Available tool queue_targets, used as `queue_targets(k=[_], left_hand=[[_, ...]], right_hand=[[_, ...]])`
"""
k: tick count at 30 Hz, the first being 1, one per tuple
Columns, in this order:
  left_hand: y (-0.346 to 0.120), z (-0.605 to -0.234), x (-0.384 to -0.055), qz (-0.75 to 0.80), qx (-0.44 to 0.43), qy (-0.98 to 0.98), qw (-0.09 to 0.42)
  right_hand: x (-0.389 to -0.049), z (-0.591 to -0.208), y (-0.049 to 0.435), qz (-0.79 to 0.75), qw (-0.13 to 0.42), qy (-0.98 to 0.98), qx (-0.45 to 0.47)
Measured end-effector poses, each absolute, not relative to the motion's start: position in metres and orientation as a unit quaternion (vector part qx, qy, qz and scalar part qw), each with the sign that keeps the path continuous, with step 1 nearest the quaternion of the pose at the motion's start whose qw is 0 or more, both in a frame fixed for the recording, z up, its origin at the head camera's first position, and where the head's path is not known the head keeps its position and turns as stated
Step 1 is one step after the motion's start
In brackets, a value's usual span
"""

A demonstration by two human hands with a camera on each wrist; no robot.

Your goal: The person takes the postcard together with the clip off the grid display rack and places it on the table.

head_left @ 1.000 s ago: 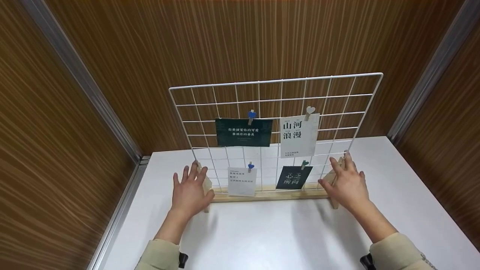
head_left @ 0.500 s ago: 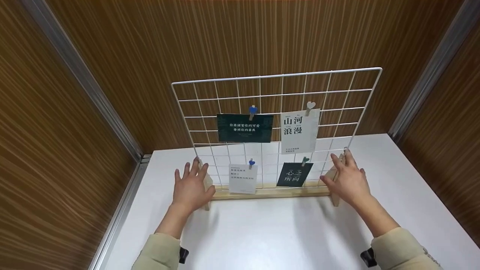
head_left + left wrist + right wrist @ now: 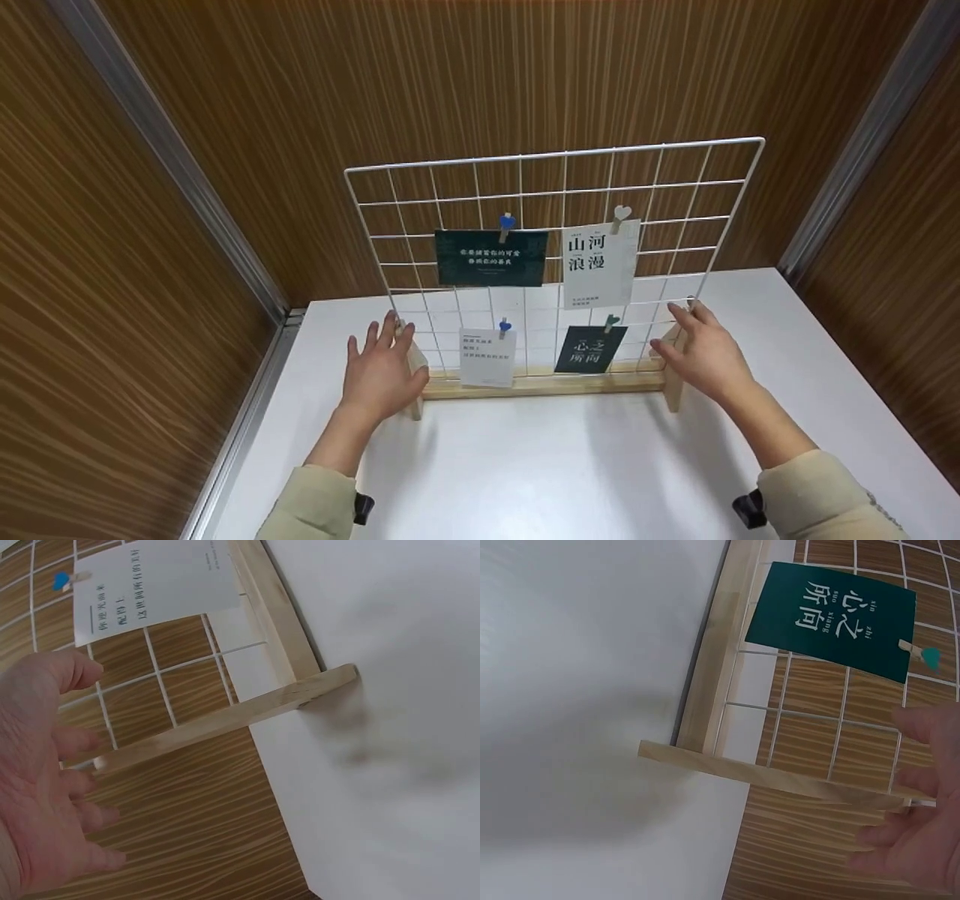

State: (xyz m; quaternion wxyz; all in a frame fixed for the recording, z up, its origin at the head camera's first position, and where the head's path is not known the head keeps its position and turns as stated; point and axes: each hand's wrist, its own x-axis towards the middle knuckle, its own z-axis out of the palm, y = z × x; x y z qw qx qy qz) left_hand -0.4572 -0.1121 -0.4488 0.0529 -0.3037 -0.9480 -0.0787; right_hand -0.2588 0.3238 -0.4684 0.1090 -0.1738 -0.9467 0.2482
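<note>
A white wire grid [image 3: 566, 154] stands upright in a wooden base [image 3: 555, 385] with a wooden end piece on each side. Clipped to it are a dark green card [image 3: 491, 271], a tall white card [image 3: 598, 285], a small white card [image 3: 487, 367] and a small dark card [image 3: 589, 352]. My left hand [image 3: 379, 375], fingers spread, is at the left end piece [image 3: 202, 724], fingertips right at its upper tip. At the right end piece [image 3: 780, 784], my right hand [image 3: 709, 356] has its thumb and fingers extended, fingertips by the top of the wood.
Small heart-topped clothespins, such as the blue one [image 3: 507, 222] and the white one [image 3: 622, 214], hold the cards. The stand rests on a white table [image 3: 517, 465]. Wood-patterned panels [image 3: 525, 67] rise behind and on both sides, with metal strips [image 3: 176, 165] at the corners.
My right hand has shifted slightly to the right, showing more of the right end piece. My left hand stays at the left end piece. The whole stand sits slightly higher in the head view.
</note>
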Motion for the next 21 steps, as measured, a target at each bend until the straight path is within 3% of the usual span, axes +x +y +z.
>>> queue_targets(k=[8, 21], left_hand=[[-0.112, -0.421, -0.448, -0.089, -0.310, -0.945, 0.058], [-0.108, -0.375, -0.421, -0.148, -0.364, -0.905, 0.165]], right_hand=[[-0.257, -0.462, 0.330, 0.259, 0.124, -0.944, -0.160], [-0.251, -0.460, 0.332, 0.258, 0.129, -0.946, -0.150]])
